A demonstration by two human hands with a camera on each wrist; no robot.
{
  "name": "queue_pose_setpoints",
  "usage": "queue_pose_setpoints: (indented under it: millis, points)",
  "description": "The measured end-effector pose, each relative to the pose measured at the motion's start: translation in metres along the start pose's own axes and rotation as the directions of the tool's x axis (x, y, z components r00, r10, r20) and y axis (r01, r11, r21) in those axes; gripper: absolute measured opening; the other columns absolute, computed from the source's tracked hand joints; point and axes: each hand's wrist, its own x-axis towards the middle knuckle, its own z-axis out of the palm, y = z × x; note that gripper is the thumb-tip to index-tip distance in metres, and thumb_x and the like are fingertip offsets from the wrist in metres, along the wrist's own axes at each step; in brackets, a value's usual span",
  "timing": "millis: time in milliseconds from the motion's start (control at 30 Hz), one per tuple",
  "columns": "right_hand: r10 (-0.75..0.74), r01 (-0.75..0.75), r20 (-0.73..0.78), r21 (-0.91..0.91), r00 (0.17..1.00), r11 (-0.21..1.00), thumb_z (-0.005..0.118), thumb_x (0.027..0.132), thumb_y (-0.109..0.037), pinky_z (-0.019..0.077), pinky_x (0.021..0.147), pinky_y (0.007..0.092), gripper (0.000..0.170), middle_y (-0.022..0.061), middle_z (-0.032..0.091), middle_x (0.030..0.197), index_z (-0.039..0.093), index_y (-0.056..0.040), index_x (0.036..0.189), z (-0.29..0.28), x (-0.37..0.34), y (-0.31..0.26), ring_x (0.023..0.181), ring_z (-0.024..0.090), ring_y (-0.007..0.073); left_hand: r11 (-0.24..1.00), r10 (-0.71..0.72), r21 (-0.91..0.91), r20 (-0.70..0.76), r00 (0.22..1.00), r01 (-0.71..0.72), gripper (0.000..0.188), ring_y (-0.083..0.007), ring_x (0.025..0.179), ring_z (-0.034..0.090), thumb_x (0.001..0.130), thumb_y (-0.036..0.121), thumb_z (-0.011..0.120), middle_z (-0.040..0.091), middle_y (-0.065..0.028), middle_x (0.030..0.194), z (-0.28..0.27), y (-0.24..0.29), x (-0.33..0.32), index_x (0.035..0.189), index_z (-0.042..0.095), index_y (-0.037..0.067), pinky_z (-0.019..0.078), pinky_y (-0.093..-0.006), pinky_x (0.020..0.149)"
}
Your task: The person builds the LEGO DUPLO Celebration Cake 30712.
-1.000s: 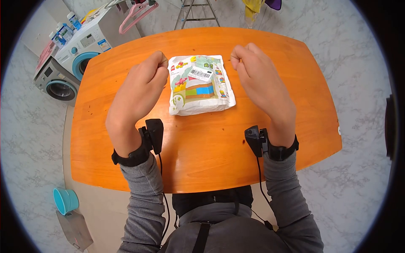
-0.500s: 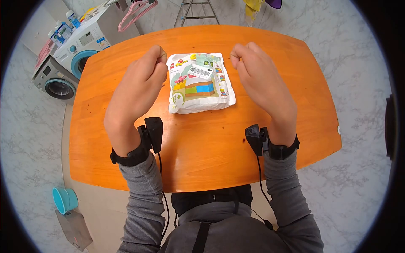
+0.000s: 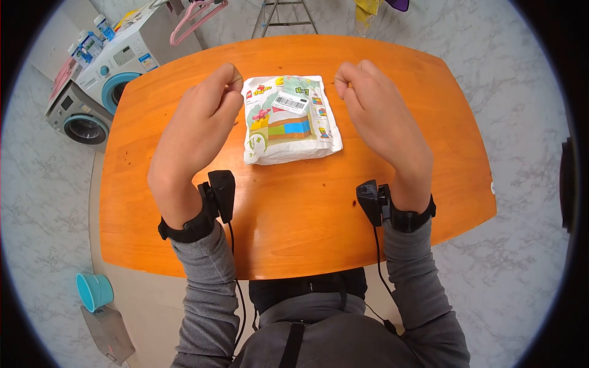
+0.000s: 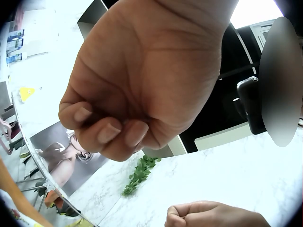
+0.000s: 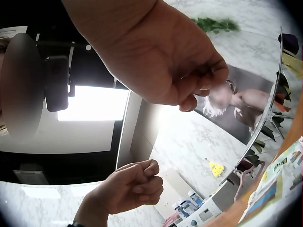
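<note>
Packet: from where I stand, a white, squarish plastic packet with a printed toy-brick picture point(image 3: 291, 132) lies flat on the glossy orange wooden table point(image 3: 282, 227), barcode sticker point(image 3: 290, 103) uppermost.
Left hand: the bare left hand point(image 3: 199, 126) is clenched, fingertips tucked to the palm, nothing in its grasp.
Right hand: the bare right hand point(image 3: 386, 119) is likewise balled up, with nothing seen in it.
Packet from the fingers: between the two fists, inward of each and slightly toward the person's body; both hands look raised over the tabletop, not touching it.
Long axis: nearly square, so hard to call; I'd judge it runs away from the body.
Nearer hand: the left, its knuckles just beside the packet's left edge; the right stands a little farther off.
</note>
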Motion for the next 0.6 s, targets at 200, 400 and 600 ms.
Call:
queue_pose_setpoints:
  millis: [200,400,600]
  points:
    - [-0.002,0.002,0.01,0.007,1.0,1.0,0.043,0.09,-0.006,0.0401,0.071,0.037,0.01,0.0158,0.047,0.081,0.046,0.0011,0.084,-0.0006,-0.0001,-0.0019,0.077,0.048,0.0296,1.0,0.014,0.007,0.022,1.0,-0.014,0.012,-0.026,0.06,0.04,0.091,0.01,0.042,0.043,-0.0166,0.065,0.0004,-0.0014,0.0004,0.086,0.044,-0.001,0.0352,-0.0387,0.057]
    - [0.011,-0.011,0.016,0.002,1.0,1.0,0.043,0.09,-0.006,0.04,0.071,0.0367,0.009,0.0154,0.046,0.081,0.046,0.0009,0.084,-0.0004,-0.0002,-0.0021,0.077,0.047,0.0292,0.999,0.024,-0.035,0.039,0.999,-0.023,0.008,-0.0089,0.062,0.03,0.085,0.005,0.038,0.028,0.0,0.067,0.0021,0.0011,0.0002,0.078,0.034,0.005,0.0283,-0.0266,0.055]
    - [-0.014,0.014,-0.019,0.004,1.0,1.0,0.043,0.089,-0.006,0.0401,0.071,0.0364,0.009,0.0147,0.046,0.082,0.046,0.0006,0.084,0.0005,-0.0003,-0.0005,0.077,0.047,0.0283,1.0,0.015,0.011,0.032,0.999,-0.015,0.011,-0.0153,0.06,0.034,0.087,0.008,0.041,0.033,-0.0067,0.065,0.0006,0.0009,0.0004,0.079,0.04,0.001,0.0311,-0.0313,0.055]
